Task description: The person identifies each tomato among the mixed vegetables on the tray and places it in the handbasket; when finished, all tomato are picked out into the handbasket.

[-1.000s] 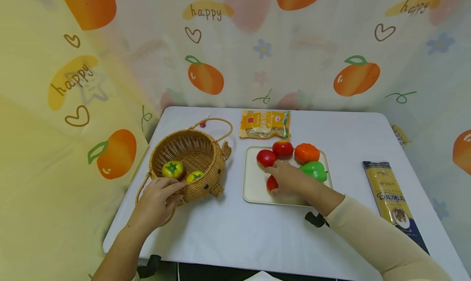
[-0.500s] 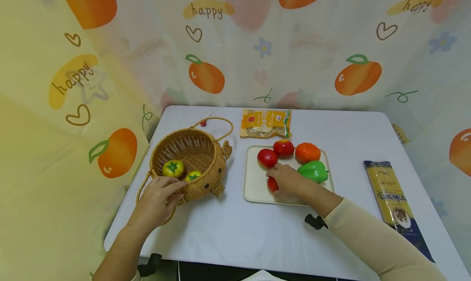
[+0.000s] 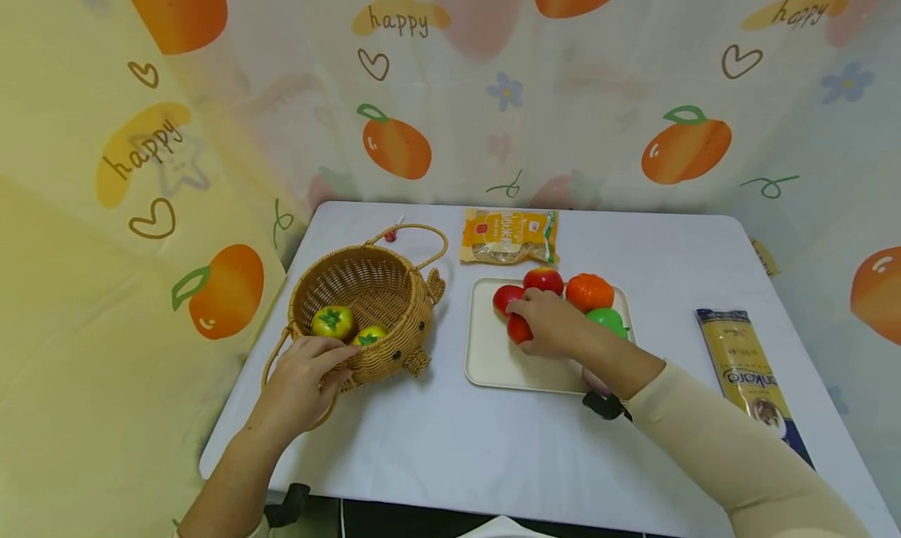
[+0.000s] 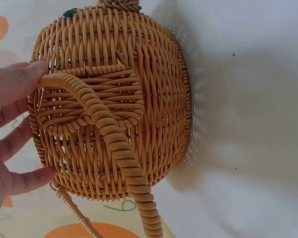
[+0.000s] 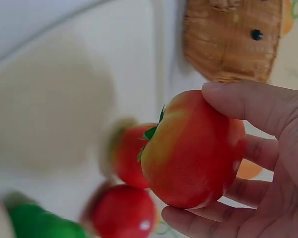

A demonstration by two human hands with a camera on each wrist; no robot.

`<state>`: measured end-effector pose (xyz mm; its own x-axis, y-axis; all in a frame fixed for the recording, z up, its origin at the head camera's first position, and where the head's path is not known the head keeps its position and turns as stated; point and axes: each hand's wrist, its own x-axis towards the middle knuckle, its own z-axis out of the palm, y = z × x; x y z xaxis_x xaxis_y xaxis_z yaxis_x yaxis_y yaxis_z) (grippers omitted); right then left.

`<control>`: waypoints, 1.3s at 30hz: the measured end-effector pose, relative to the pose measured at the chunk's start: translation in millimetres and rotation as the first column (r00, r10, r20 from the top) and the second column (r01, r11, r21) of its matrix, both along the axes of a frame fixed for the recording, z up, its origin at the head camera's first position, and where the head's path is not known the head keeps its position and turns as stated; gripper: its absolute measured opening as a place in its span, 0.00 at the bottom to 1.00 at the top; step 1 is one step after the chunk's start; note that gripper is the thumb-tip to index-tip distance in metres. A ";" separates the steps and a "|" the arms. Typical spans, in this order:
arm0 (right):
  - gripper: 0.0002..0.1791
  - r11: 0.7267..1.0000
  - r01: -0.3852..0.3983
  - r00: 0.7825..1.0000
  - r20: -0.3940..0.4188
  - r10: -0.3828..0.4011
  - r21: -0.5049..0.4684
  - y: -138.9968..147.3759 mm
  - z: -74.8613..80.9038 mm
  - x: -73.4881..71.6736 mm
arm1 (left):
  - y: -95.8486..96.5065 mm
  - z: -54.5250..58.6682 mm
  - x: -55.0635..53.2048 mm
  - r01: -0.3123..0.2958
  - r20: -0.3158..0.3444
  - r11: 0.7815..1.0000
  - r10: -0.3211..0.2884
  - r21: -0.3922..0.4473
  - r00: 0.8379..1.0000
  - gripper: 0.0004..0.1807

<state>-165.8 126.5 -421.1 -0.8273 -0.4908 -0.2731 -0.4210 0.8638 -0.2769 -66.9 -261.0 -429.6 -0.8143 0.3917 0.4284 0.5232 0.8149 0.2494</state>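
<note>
My left hand (image 3: 299, 378) grips the near rim of a wicker basket (image 3: 394, 358) with an animal face; in the left wrist view its thumb and fingers (image 4: 22, 181) lie along the rim. Two yellow-green tomatoes (image 3: 332, 323) sit inside the basket. Over the cream tray (image 3: 489, 372), my right hand (image 3: 552, 323) holds a red tomato (image 5: 193, 153) with a yellow patch and green leaves at its stem, thumb on one side and fingers on the other. Two more red, round tomatoes (image 3: 543, 281) lie behind it on the tray.
An orange pumpkin (image 3: 590, 292) and a green bell pepper (image 3: 608, 319) share the tray, the pepper partly behind my right arm. A yellow food packet (image 3: 509, 237) lies behind the tray, a gold and blue packet (image 3: 749, 374) at right. A patterned curtain (image 3: 563, 131) backs the table.
The right hand has lifted the tomato slightly from the tray toward the back, and the forearm now covers more of the pepper. My left hand stays at the basket rim.
</note>
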 end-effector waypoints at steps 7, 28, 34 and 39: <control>0.34 0.999 -0.044 0.999 -0.033 0.043 -0.018 -23.0 28.7 -12.0 | -2.0 -2.7 -0.3 0.004 -0.004 1.000 -0.004 0.009 1.000 0.20; 0.35 0.961 -0.265 0.957 -0.146 0.252 -0.076 -148.4 79.3 -36.5 | 2.9 3.2 -1.2 -0.005 0.043 1.000 0.005 0.000 0.999 0.18; 0.35 0.947 -0.319 0.938 -0.159 0.309 -0.040 -176.3 71.0 -35.3 | 2.0 3.9 0.3 -0.015 0.054 1.000 0.014 0.002 0.998 0.17; 0.36 0.940 -0.342 0.932 -0.128 0.340 0.008 -191.6 60.6 -33.5 | 0.4 3.5 1.0 -0.018 0.051 1.000 0.018 0.004 0.999 0.17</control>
<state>-199.3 -65.1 -360.5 -0.6365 -0.7526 -0.1686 -0.7218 0.6583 -0.2137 -66.0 -260.6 -426.1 -0.8420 0.3748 0.3881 0.4948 0.8231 0.2787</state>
